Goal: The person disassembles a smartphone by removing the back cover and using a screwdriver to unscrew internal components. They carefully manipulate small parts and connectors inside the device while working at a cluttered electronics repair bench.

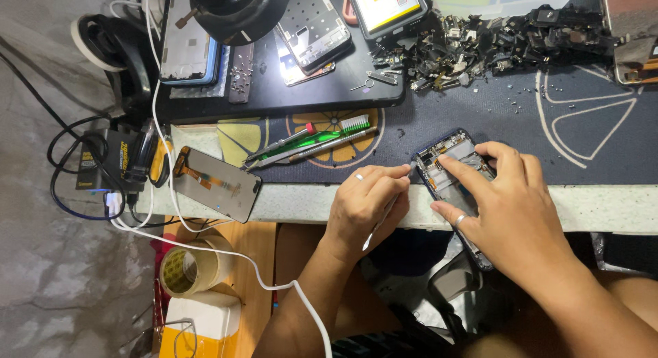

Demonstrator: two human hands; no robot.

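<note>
Bare-framed opened phone (pixel 449 173) lies gripped under the right hand (pixel 510 210); beside it, the left hand (pixel 367 200) pinches a thin tool (pixel 384 217).

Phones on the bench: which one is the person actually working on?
The opened phone at the table's front edge, overhanging it: the right hand steadies it and the left hand puts a thin tool to its top. The others lie untouched farther back.
</note>
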